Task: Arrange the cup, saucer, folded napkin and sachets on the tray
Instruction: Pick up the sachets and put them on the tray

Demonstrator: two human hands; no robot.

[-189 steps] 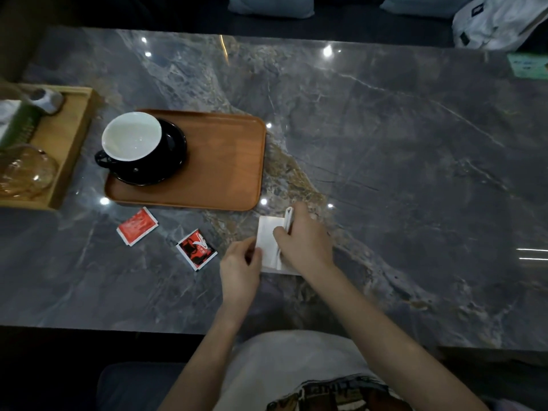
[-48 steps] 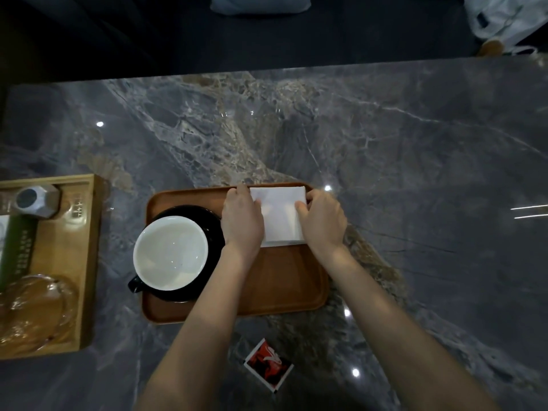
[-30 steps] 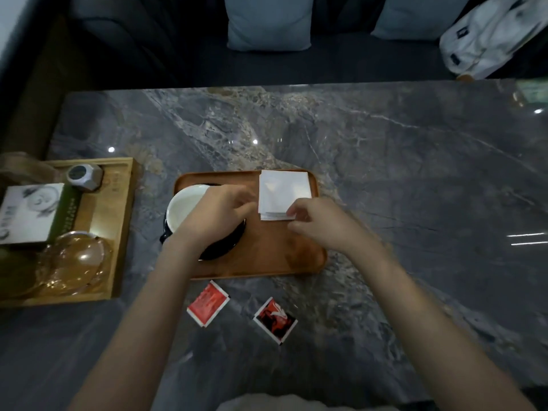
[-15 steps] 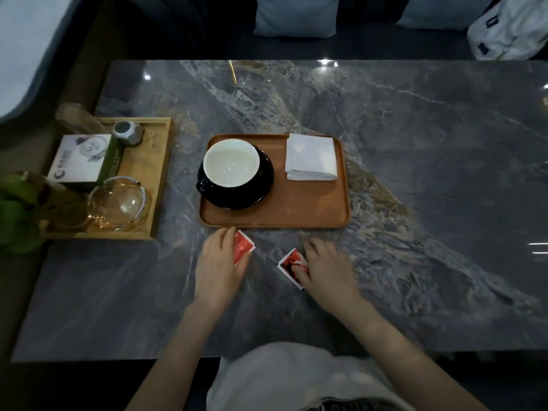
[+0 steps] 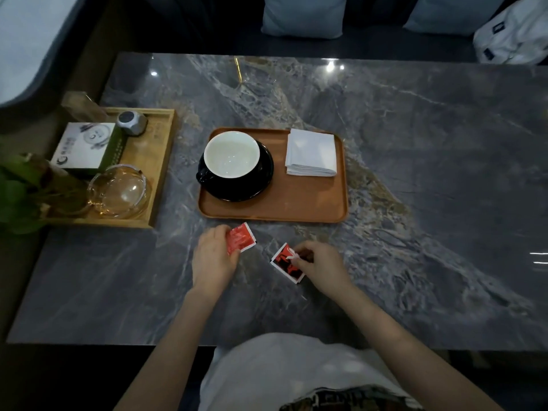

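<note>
a dark grey marble tabletop (image 5: 400,173) runs in front of a dim sofa with pale cushions (image 5: 302,14), and ceiling lights glint off the stone. near its front edge the left hand (image 5: 214,260) pinches a plain red sachet (image 5: 240,240) at one end, thumb and fingers curled on it, the rest of the packet sticking out toward the tray. just to the right, the right hand (image 5: 321,264) has its fingertips curled onto the corner of a red-and-black sachet (image 5: 286,262) that lies flat on the stone; the two sachets are near each other but apart. beyond the hands sits an orange-brown wooden tray (image 5: 308,203), its near rim close to the red sachet. on the tray's left half a black saucer (image 5: 261,185) carries a cup (image 5: 232,154), white inside and black outside, upright, with its handle pointing to the left. on the tray's far right corner a white folded napkin (image 5: 311,152) lies flat, apart from the saucer. well to the left stands a lighter wooden tray (image 5: 161,161) holding a glass ashtray (image 5: 117,191), a green-and-white box (image 5: 83,148) and a small grey faceted object (image 5: 131,122). green leaves (image 5: 14,200) show at the left edge, and a white bag (image 5: 513,34) rests on the sofa at far right.
</note>
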